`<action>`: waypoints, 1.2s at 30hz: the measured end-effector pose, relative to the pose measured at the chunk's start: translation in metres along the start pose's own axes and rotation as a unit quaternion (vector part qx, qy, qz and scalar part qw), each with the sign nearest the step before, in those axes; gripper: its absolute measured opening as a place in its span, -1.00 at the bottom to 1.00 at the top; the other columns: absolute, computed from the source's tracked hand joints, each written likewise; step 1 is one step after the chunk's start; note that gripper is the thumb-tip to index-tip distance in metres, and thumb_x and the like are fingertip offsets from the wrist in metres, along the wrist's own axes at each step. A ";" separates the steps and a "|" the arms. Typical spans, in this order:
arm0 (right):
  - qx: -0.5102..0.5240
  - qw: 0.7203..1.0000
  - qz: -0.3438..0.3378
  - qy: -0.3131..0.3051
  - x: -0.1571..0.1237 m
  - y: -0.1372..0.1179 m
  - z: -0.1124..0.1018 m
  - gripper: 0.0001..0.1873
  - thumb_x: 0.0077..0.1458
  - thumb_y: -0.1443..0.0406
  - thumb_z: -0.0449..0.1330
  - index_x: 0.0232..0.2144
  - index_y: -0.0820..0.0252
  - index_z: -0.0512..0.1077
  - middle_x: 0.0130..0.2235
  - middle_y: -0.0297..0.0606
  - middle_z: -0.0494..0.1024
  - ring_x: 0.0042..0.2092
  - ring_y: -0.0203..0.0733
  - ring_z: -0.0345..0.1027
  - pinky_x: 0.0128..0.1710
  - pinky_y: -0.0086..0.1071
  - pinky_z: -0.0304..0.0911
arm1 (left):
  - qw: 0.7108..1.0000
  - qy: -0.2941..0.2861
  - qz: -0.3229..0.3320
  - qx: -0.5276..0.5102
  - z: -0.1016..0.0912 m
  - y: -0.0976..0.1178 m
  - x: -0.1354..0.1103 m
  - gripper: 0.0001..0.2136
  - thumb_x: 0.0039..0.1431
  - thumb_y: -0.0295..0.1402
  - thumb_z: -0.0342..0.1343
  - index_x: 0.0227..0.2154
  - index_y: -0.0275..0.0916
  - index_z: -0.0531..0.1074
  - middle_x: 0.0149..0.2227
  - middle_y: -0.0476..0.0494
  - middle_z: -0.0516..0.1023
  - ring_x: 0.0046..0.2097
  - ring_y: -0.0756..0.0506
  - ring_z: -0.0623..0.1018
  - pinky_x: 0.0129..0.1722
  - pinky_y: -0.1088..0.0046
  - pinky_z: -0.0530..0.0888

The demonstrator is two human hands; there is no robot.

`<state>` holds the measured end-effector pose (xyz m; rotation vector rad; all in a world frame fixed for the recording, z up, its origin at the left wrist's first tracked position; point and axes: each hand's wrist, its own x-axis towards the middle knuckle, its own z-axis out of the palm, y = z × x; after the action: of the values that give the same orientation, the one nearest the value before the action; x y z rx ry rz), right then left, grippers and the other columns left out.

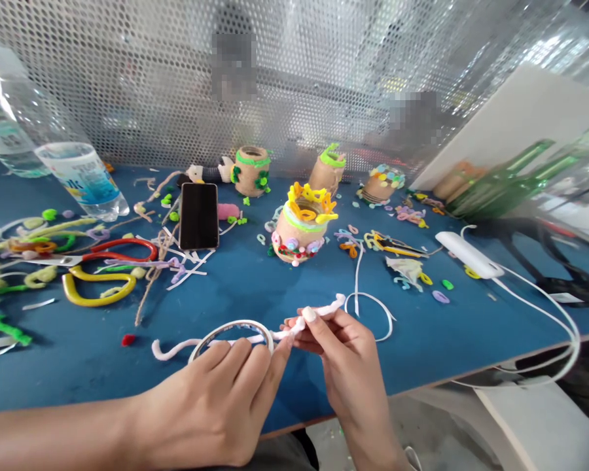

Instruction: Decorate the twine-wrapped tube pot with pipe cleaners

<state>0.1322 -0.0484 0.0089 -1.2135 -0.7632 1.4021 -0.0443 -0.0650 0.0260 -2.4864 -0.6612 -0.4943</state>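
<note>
- Head view: both hands work at the near edge of the blue counter [245, 281], over a white pipe cleaner [325, 308] and a tape ring [235, 323].
- The right hand [348, 366] pinches the pipe cleaner tight between thumb and fingertips.
- The left hand [216, 399] lies with its fingers closed together over the ring. The index tip presses on the pipe cleaner where it leaves the ring.
- The pipe cleaner runs roughly left to right. One curled end lies on the counter left of the ring, and the other end rises past the right thumb toward the far right.
- Just beyond it lies a loop of white strip [379, 306], and a red pompom [127, 340] sits off to the left.
- Farther back stand a decorated pot [302, 229], a dark phone [199, 214], red-handled scissors [122, 247] and a yellow handle [95, 291] among scraps.
- A water bottle [81, 180] lies far left. A white charger [471, 255] with its cable trails off the right edge.
- A bare blue strip lies between the hands and the clutter, and the counter's front edge runs just under the wrists.
</note>
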 end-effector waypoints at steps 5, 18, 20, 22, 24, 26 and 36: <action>0.002 1.000 0.003 0.005 -0.001 -0.002 0.003 -0.75 -0.13 0.15 0.39 -0.49 0.22 0.51 -0.46 -0.23 0.62 -0.42 -0.17 0.52 -0.39 -0.36 0.46 | 1.000 -0.022 -0.010 0.009 0.002 0.001 0.000 -0.65 0.21 -0.53 -0.15 0.02 -0.51 0.33 -0.47 -0.09 0.35 -0.51 -0.02 0.37 -0.59 0.42 0.22; 0.035 0.996 0.022 -0.079 -0.002 -0.004 -0.001 -0.77 -0.09 0.19 0.38 -0.37 0.19 0.57 -0.35 -0.23 0.63 -0.29 -0.19 0.52 -0.23 -0.36 0.44 | 0.998 -0.005 -0.041 -0.043 0.002 -0.005 0.006 -0.69 0.24 -0.55 -0.23 -0.07 -0.45 0.35 -0.49 -0.09 0.37 -0.51 -0.02 0.38 -0.58 0.44 0.29; 0.029 0.995 0.023 -0.096 0.000 -0.002 -0.002 -0.79 -0.09 0.21 0.38 -0.37 0.20 0.57 -0.35 -0.22 0.63 -0.27 -0.18 0.52 -0.19 -0.35 0.42 | 0.999 -0.003 -0.034 -0.034 0.003 -0.005 0.004 -0.70 0.24 -0.54 -0.21 -0.06 -0.45 0.35 -0.48 -0.09 0.36 -0.51 -0.02 0.38 -0.58 0.43 0.27; 0.019 0.996 0.018 -0.087 0.001 -0.001 -0.003 -0.80 -0.08 0.21 0.37 -0.40 0.21 0.56 -0.37 -0.22 0.63 -0.28 -0.17 0.52 -0.20 -0.32 0.43 | 0.999 -0.008 -0.026 -0.025 0.002 -0.006 0.003 -0.69 0.23 -0.55 -0.20 -0.04 -0.46 0.34 -0.46 -0.10 0.36 -0.49 -0.03 0.39 -0.56 0.42 0.27; 0.013 0.998 0.014 -0.066 0.002 -0.001 -0.005 -0.80 -0.05 0.19 0.35 -0.41 0.22 0.53 -0.37 -0.21 0.63 -0.29 -0.16 0.53 -0.23 -0.31 0.44 | 0.999 -0.012 -0.027 -0.013 0.001 -0.007 0.002 -0.67 0.23 -0.56 -0.21 -0.01 -0.47 0.33 -0.46 -0.09 0.35 -0.49 -0.03 0.37 -0.56 0.42 0.24; 0.014 0.998 0.013 -0.051 0.002 -0.004 -0.006 -0.78 -0.03 0.18 0.33 -0.39 0.22 0.49 -0.36 -0.21 0.63 -0.29 -0.16 0.53 -0.26 -0.33 0.45 | 0.999 -0.019 -0.026 -0.005 0.000 -0.009 0.001 -0.66 0.23 -0.57 -0.21 0.00 -0.48 0.33 -0.48 -0.07 0.32 -0.51 -0.02 0.34 -0.57 0.42 0.21; 0.016 0.998 0.040 -0.055 -0.002 -0.011 -0.014 -0.72 -0.03 0.15 0.34 -0.40 0.24 0.43 -0.37 -0.18 0.63 -0.29 -0.14 0.55 -0.27 -0.34 0.46 | 1.000 -0.015 -0.007 0.000 0.001 -0.018 0.002 -0.64 0.25 -0.54 -0.20 0.05 -0.40 0.32 -0.48 -0.04 0.27 -0.49 -0.01 0.27 -0.52 0.43 0.19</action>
<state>0.1489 -0.0509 0.0155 -1.1601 -0.7715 1.5521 -0.0525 -0.0506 0.0331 -2.4954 -0.6911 -0.4645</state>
